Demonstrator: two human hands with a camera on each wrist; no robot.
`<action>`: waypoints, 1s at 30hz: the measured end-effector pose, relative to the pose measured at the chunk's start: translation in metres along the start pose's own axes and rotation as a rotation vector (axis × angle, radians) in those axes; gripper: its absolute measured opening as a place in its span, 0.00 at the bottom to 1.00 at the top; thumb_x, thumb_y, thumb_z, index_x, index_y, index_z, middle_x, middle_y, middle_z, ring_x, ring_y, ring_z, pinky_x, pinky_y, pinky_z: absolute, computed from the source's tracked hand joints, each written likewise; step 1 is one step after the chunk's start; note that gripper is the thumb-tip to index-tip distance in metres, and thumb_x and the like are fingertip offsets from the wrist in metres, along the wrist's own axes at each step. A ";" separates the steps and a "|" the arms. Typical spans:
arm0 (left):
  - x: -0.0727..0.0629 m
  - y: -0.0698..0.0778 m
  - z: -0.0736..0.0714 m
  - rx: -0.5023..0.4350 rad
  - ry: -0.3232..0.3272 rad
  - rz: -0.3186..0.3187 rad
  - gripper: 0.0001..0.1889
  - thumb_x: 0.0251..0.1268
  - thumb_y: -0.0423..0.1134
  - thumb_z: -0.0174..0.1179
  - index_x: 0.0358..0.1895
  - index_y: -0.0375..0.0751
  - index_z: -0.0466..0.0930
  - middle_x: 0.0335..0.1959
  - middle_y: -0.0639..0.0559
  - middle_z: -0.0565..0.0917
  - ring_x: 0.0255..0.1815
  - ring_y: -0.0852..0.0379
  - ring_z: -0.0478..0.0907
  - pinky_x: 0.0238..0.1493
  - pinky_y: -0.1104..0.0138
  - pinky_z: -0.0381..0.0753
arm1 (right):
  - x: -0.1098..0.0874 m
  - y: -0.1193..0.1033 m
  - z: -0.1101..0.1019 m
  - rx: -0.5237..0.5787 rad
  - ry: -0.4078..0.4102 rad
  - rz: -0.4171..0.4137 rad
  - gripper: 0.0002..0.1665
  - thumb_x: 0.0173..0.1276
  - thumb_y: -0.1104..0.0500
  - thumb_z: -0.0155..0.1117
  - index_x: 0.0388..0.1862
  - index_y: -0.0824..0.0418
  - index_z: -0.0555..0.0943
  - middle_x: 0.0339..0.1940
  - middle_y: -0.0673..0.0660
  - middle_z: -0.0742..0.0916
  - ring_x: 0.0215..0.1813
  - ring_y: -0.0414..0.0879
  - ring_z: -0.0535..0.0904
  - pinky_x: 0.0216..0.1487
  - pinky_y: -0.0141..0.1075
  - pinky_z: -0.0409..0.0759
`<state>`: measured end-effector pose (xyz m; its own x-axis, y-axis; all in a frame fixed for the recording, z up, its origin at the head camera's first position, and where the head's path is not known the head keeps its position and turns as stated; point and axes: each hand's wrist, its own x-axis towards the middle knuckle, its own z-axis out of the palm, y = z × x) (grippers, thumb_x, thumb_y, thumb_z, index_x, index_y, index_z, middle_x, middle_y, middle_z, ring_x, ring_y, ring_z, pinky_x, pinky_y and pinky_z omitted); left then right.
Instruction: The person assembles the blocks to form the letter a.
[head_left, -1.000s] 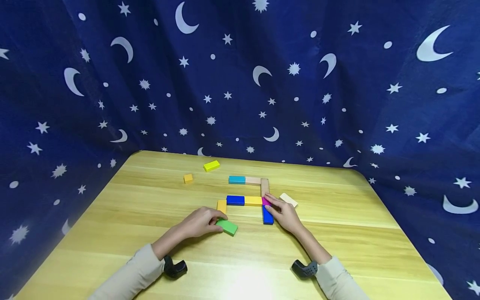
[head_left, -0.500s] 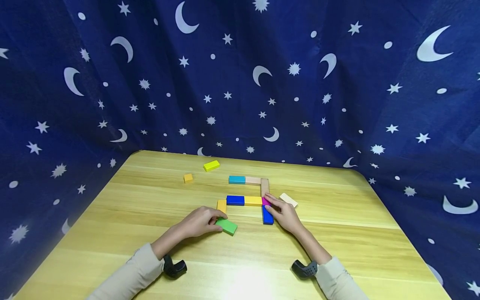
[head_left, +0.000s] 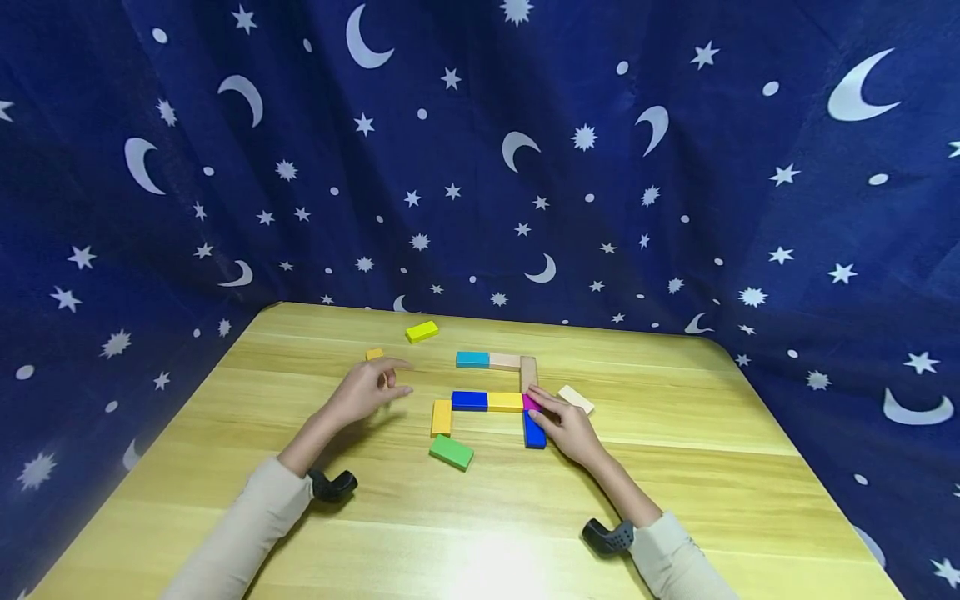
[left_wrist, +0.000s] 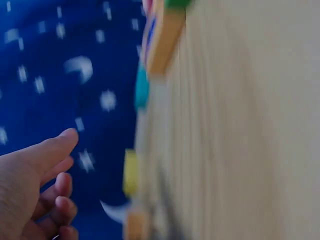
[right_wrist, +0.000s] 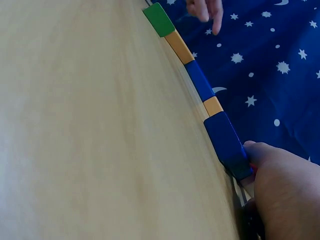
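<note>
My left hand (head_left: 362,393) is over the left part of the table, thumb and fingers apart with nothing between them. It partly covers a small orange block (head_left: 374,354). In the left wrist view, the same hand (left_wrist: 37,192) shows its fingers loosely bent. A green block (head_left: 452,452) lies at the near end of an orange block (head_left: 442,418). My right hand (head_left: 572,427) pinches a magenta block (head_left: 529,402), mostly hidden under the fingers. Beside its thumb is a blue block (head_left: 535,430). Another blue block (head_left: 469,401) and a yellow-orange block (head_left: 506,402) run leftward from the magenta one.
Farther back, a light-blue block (head_left: 472,360), a pale block (head_left: 505,362) and a tan block (head_left: 528,374) form a corner. A bright yellow block (head_left: 422,332) lies at the back. One cream block (head_left: 576,398) sits right of the line. A starry curtain (head_left: 480,167) hangs behind.
My left hand has let go of the green block and moved up and left toward the small orange block. The green block stays behind. My right hand keeps its place.
</note>
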<state>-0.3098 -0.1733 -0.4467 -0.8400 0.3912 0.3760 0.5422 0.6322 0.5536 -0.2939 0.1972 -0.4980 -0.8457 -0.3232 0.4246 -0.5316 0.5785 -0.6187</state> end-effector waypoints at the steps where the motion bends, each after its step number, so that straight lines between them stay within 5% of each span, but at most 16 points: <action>1: 0.003 -0.011 -0.003 0.015 0.043 -0.029 0.20 0.54 0.43 0.67 0.50 0.40 0.80 0.21 0.59 0.74 0.19 0.63 0.68 0.20 0.69 0.69 | 0.000 0.000 0.000 0.000 -0.002 0.001 0.23 0.65 0.55 0.61 0.57 0.62 0.77 0.58 0.54 0.78 0.62 0.54 0.70 0.59 0.48 0.65; 5: 0.010 -0.049 -0.012 0.052 0.125 -0.173 0.22 0.54 0.41 0.67 0.52 0.37 0.79 0.22 0.55 0.75 0.18 0.60 0.68 0.21 0.67 0.67 | -0.001 0.001 0.002 0.000 -0.014 0.011 0.22 0.65 0.55 0.61 0.57 0.61 0.77 0.59 0.52 0.78 0.62 0.54 0.70 0.59 0.48 0.65; 8: 0.012 -0.068 -0.014 0.058 0.100 -0.264 0.24 0.54 0.41 0.67 0.54 0.32 0.76 0.21 0.52 0.75 0.18 0.58 0.67 0.22 0.65 0.67 | -0.001 0.002 0.003 -0.005 -0.020 0.015 0.22 0.65 0.55 0.61 0.58 0.61 0.77 0.59 0.52 0.77 0.62 0.54 0.70 0.59 0.48 0.65; 13: 0.015 -0.083 -0.013 0.090 0.035 -0.359 0.27 0.55 0.44 0.66 0.55 0.30 0.75 0.20 0.51 0.75 0.19 0.57 0.67 0.25 0.65 0.66 | -0.002 0.001 0.003 -0.002 -0.020 0.016 0.23 0.65 0.55 0.61 0.58 0.61 0.77 0.59 0.53 0.77 0.62 0.54 0.70 0.59 0.49 0.65; 17: 0.015 -0.085 -0.010 0.100 0.043 -0.387 0.24 0.55 0.45 0.66 0.51 0.32 0.78 0.20 0.51 0.74 0.18 0.57 0.66 0.24 0.66 0.66 | -0.002 0.001 0.004 -0.008 -0.022 0.018 0.23 0.65 0.55 0.61 0.58 0.61 0.77 0.59 0.53 0.77 0.61 0.54 0.70 0.59 0.48 0.66; 22: 0.015 -0.059 -0.001 0.037 0.105 -0.326 0.23 0.53 0.46 0.68 0.48 0.34 0.80 0.19 0.52 0.74 0.17 0.58 0.66 0.21 0.67 0.65 | -0.002 -0.001 0.002 -0.012 -0.020 0.013 0.23 0.65 0.55 0.61 0.58 0.62 0.77 0.59 0.53 0.78 0.61 0.54 0.70 0.58 0.48 0.67; 30: 0.003 0.041 0.044 -0.020 0.075 -0.042 0.20 0.45 0.47 0.72 0.40 0.39 0.83 0.20 0.57 0.72 0.20 0.63 0.66 0.22 0.70 0.66 | 0.001 -0.002 -0.001 -0.034 0.000 0.000 0.22 0.65 0.55 0.61 0.57 0.61 0.77 0.58 0.53 0.78 0.61 0.53 0.71 0.58 0.47 0.67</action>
<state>-0.2907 -0.1168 -0.4553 -0.8583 0.3133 0.4064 0.5078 0.6329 0.5845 -0.2933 0.1966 -0.4951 -0.8455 -0.3236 0.4247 -0.5301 0.6036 -0.5956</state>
